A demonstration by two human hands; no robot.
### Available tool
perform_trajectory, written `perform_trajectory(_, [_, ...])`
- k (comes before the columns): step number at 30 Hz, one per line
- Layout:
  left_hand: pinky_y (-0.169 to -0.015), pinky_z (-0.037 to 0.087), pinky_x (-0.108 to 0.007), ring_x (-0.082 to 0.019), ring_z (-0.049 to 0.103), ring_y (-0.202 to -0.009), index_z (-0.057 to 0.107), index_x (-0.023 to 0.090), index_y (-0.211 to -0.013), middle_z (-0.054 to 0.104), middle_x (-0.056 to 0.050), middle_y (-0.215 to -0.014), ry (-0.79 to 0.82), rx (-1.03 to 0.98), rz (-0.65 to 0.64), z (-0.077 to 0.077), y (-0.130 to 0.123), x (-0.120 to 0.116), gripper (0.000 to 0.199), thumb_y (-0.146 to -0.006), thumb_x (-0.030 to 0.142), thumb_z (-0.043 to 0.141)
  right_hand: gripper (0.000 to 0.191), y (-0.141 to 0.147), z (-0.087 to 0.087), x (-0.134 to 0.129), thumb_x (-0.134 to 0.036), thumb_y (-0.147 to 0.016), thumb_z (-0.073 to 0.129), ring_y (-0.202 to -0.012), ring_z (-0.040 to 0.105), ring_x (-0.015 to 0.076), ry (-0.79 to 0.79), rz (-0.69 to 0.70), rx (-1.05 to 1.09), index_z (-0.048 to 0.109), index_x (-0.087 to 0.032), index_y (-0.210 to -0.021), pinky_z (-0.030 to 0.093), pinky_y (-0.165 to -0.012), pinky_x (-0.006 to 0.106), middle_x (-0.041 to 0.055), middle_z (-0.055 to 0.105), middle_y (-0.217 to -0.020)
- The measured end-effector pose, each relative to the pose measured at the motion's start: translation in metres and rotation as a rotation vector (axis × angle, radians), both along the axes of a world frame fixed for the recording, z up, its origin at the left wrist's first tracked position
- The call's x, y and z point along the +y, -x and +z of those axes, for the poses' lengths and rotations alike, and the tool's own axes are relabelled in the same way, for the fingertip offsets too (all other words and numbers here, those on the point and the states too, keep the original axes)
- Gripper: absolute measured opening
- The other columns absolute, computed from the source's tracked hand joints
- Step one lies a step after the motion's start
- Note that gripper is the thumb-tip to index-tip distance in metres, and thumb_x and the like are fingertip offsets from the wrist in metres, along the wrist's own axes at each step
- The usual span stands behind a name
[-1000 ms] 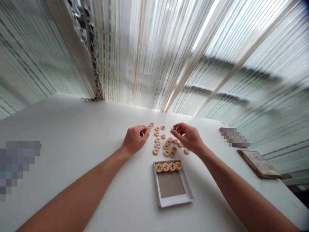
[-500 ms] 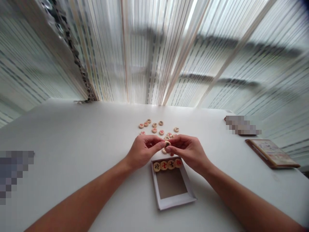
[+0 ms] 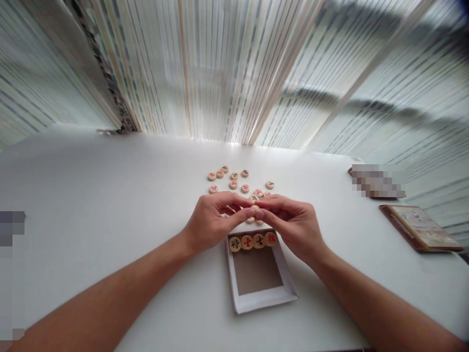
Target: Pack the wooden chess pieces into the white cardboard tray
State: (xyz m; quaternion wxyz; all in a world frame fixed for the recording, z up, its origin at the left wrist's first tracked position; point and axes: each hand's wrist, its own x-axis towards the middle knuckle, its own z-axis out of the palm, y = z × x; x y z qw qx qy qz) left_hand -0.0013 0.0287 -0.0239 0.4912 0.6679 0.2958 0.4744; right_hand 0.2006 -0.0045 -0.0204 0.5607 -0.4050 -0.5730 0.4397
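My left hand and my right hand meet above the table, both pinching one round wooden piece between thumbs and fingertips. Its written face does not show. Just below them lies a shallow white box with a brown bottom. Along its far edge sit several wooden discs in a row, among them a black-marked one at the left end and a red-marked one at the right end. Loose discs, such as a red-marked one, are scattered beyond my hands, and some are partly hidden by my fingers.
All of this stands on a white table. At the right lies a flat brown-edged box with a pictured top, and behind it a blurred-out object. A striped curtain hangs along the far edge.
The held piece has been turned, so its dark marking no longer shows. The view has shifted a little, and the table and discs appear higher. Both hands still hold the piece.
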Motion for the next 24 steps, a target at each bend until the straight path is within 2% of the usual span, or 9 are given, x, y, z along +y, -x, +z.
perform_trajectory(11, [-0.075,0.067,-0.028,-0.02,0.08,-0.084,0.088,0.016,-0.098,0.085,-0.009,-0.094,-0.014,-0.034,0.002,0.0052,-0.0027,-0.0042,0.013,-0.088,0.023,0.084,0.012,0.0015,0.002,0.0002,-0.028,-0.08,0.095,-0.088,0.074,0.0211,-0.03,0.002,0.004,0.089,-0.03,-0.091,0.065,-0.078,0.036,0.0053,0.082,-0.092])
perform_trajectory(16, [-0.072,0.066,-0.026,-0.019,0.079,-0.083,0.086,0.014,-0.097,0.084,-0.008,-0.093,0.009,-0.035,0.009,0.0061,-0.0033,-0.0054,0.012,-0.087,0.02,0.083,0.011,-0.0021,-0.0025,0.0007,-0.03,-0.083,0.094,-0.089,0.074,0.0218,0.017,0.01,0.005,0.089,-0.029,-0.093,0.065,-0.078,0.036,0.0053,0.082,-0.092])
perform_trajectory(21, [-0.069,0.066,-0.025,-0.017,0.077,-0.076,0.086,0.013,-0.1,0.084,-0.008,-0.09,0.086,-0.072,-0.013,0.0061,-0.0043,-0.004,0.014,-0.09,0.02,0.08,0.014,-0.004,-0.0059,0.0013,-0.031,-0.087,0.091,-0.08,0.078,0.0195,0.115,0.067,0.097,0.089,-0.03,-0.101,0.066,-0.075,0.035,0.0041,0.083,-0.091])
perform_trajectory(24, [-0.067,0.067,-0.026,-0.017,0.077,-0.072,0.086,0.013,-0.101,0.084,-0.008,-0.086,0.141,-0.085,-0.028,0.0064,-0.005,-0.0026,0.017,-0.09,0.024,0.081,0.02,-0.0037,-0.0069,0.0013,-0.034,-0.085,0.093,-0.08,0.079,0.0213,0.163,0.056,0.108,0.089,-0.028,-0.104,0.069,-0.077,0.038,0.0056,0.085,-0.094])
